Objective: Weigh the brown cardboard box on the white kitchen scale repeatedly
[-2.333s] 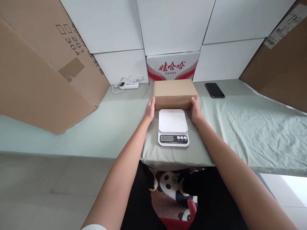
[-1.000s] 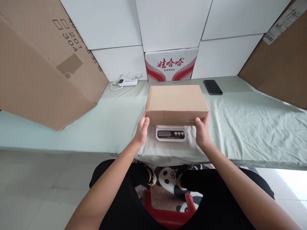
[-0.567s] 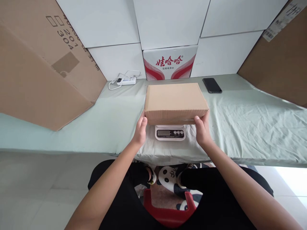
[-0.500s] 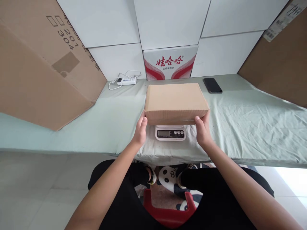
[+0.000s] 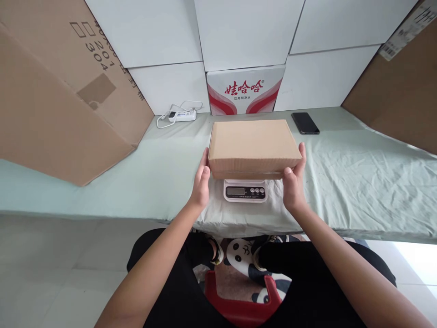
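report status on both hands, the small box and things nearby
Left hand and right hand at opposite ends of small box. Small box over scale, resting contact hidden, scale's display uncovered. Phone apart, behind and to the right.

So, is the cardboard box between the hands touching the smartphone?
Apart. The head view shows a strip of pale green cloth between the cardboard box's right edge and the smartphone.

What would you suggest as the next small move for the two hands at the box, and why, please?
I'd probably ease the left hand and right hand outward, clear of the cardboard box. It appears to sit on the white scale, and hands this close to its ends could disturb a reading. I can make out no digits on the display.
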Demonstrator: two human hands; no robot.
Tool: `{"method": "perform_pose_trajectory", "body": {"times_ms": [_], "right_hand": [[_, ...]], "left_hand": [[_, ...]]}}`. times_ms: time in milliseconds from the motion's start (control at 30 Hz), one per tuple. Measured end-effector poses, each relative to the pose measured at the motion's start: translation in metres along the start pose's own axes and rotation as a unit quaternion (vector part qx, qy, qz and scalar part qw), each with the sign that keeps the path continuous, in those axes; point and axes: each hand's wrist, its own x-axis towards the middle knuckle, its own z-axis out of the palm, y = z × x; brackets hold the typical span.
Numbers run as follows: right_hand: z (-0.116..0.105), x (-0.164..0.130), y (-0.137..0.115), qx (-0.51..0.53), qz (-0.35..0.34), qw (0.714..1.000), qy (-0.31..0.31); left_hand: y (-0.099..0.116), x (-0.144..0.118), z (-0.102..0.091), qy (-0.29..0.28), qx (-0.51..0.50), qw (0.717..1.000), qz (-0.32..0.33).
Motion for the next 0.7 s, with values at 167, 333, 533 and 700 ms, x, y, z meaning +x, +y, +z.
{"method": "perform_pose_trajectory", "body": {"times_ms": [167, 333, 533, 700], "right_hand": [[-0.007, 0.008, 0.010, -0.012, -0.025, 0.999, -0.026], [-0.006, 0.040, 0.013, -0.033, -0.054, 0.997, -0.043], [0.024, 0.118, 0.020, -0.027, -0.124, 0.991, -0.037], [0.042, 0.145, 0.056, 0.003, -0.074, 0.997, -0.011]], "left_hand": [[0.004, 0.003, 0.004, -0.003, -0.025, 1.000, 0.007], [0.014, 0.028, 0.008, -0.023, -0.047, 0.998, 0.033], [0.009, 0.103, 0.004, 0.016, -0.028, 0.994, 0.101], [-0.036, 0.133, 0.000, 0.018, -0.033, 0.999, 0.031]]}}
